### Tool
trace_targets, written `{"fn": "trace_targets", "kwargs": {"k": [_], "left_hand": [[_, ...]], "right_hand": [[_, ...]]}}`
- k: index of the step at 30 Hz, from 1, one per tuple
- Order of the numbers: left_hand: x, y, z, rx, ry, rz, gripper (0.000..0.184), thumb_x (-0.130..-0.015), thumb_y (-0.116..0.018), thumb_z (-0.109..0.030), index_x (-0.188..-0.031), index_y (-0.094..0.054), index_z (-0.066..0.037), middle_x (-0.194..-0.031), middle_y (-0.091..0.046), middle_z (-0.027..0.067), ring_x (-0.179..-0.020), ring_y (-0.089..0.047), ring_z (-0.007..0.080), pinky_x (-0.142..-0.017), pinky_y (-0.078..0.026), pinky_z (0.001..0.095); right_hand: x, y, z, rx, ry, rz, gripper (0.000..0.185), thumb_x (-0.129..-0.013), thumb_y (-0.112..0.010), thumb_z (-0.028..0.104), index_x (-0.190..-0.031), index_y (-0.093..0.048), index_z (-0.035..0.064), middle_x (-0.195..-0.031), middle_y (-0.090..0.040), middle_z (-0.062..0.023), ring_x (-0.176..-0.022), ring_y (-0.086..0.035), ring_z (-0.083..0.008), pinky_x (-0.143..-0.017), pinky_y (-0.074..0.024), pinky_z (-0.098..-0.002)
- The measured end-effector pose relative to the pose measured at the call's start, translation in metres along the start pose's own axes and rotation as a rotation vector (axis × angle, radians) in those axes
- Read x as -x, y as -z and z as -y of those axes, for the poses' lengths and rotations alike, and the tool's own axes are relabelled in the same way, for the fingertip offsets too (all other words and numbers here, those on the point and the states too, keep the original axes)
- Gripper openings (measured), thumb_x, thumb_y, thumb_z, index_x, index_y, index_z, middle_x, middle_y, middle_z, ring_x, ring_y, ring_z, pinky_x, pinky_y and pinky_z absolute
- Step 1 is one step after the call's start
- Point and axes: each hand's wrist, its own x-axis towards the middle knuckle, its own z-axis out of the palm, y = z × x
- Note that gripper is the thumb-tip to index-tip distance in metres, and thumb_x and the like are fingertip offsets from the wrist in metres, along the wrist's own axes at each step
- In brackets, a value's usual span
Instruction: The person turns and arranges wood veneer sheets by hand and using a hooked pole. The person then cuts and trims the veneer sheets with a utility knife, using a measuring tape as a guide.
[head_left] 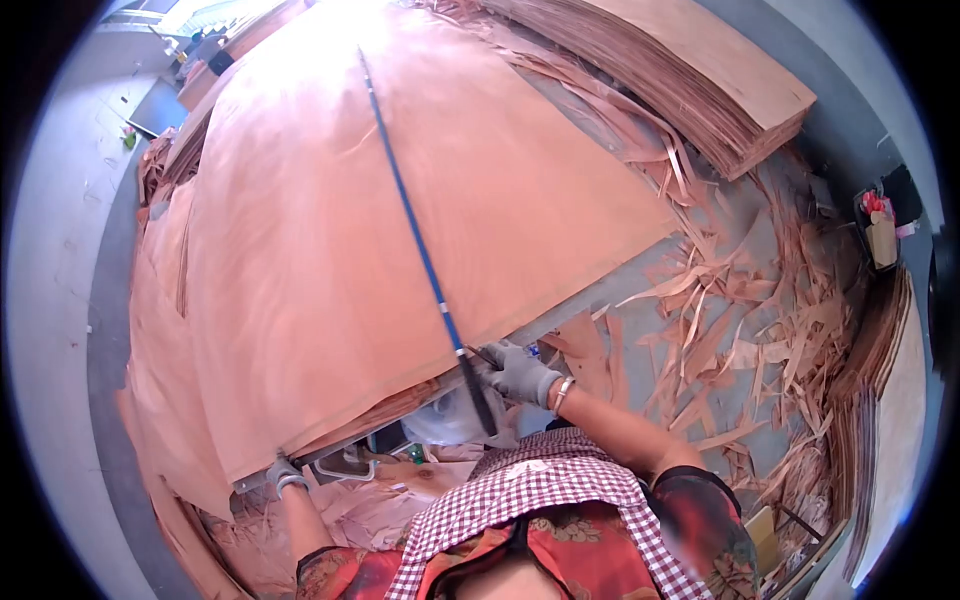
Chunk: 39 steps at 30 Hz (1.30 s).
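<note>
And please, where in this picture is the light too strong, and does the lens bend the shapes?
Head view: glare whitens the far end of the wood sheet, near the far tip of the blue stick; head view: the wide lens curves the left wall and leaves black corners; head view: a blurred patch sits on the right sleeve.

The left hand (286, 472) sits at left, left forearm (306, 522) pointing forward. The right hand (522, 374) is farther out, right forearm (612, 422) angled leftward.
</note>
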Motion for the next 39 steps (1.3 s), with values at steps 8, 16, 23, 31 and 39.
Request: {"fn": "trace_targets", "kwargs": {"k": [8,16,23,31,39], "left_hand": [[0.199,-0.091,0.014,-0.819,-1.362,0.204,0.027,-0.082,-0.06,-0.015,-0.101,-0.055,0.002,-0.106,-0.055,0.0225,-0.109,-0.048,0.0366,-0.091,-0.04,0.043],[0.427,-0.289,0.022,-0.862,-1.699,0.854,0.046,-0.084,-0.057,-0.031,-0.121,-0.052,-0.005,-0.136,-0.037,0.0238,-0.128,-0.032,0.0399,-0.106,-0.023,0.0474],[0.55,-0.442,0.053,-0.84,-1.75,1.073,0.058,-0.087,-0.044,-0.047,-0.137,-0.038,-0.017,-0.147,-0.023,0.017,-0.135,-0.019,0.0382,-0.107,-0.007,0.0564],[0.564,-0.467,0.039,-0.895,-1.71,1.163,0.061,-0.086,-0.043,-0.051,-0.139,-0.037,-0.021,-0.148,-0.022,0.0133,-0.137,-0.015,0.0374,-0.103,-0.001,0.0647],[0.567,-0.468,0.035,-0.832,-1.682,1.201,0.06,-0.083,-0.052,-0.046,-0.136,-0.041,-0.02,-0.145,-0.027,0.0169,-0.134,-0.019,0.0406,-0.102,-0.004,0.0665]], "right_hand": [[0.067,0.215,-0.016,-0.976,-0.548,-0.264,0.045,-0.088,-0.055,0.038,-0.121,-0.044,0.0099,-0.1,-0.059,-0.0077,-0.079,-0.065,-0.0215,-0.038,-0.0447,-0.0252],[0.083,0.318,-0.022,-0.763,-0.354,-0.46,0.04,-0.089,-0.056,0.023,-0.126,-0.046,0.0116,-0.084,-0.061,-0.0052,-0.069,-0.064,-0.0181,-0.051,-0.0486,-0.0252],[-0.044,0.366,-0.039,-0.072,-0.515,-0.353,0.035,-0.091,-0.049,0.029,-0.117,-0.047,0.0061,-0.067,-0.06,-0.008,-0.049,-0.058,-0.0163,-0.044,-0.0453,-0.0288],[-0.162,0.387,-0.03,0.48,-0.606,-0.277,0.029,-0.092,-0.041,0.028,-0.099,-0.051,0.0026,-0.06,-0.059,-0.0097,-0.047,-0.059,-0.0191,-0.042,-0.045,-0.0337],[-0.144,0.386,-0.089,1.017,-0.525,-0.225,0.031,-0.091,-0.04,0.028,-0.101,-0.052,0.0021,-0.081,-0.063,-0.0229,-0.075,-0.062,-0.0377,-0.068,-0.0481,-0.0482]]}}
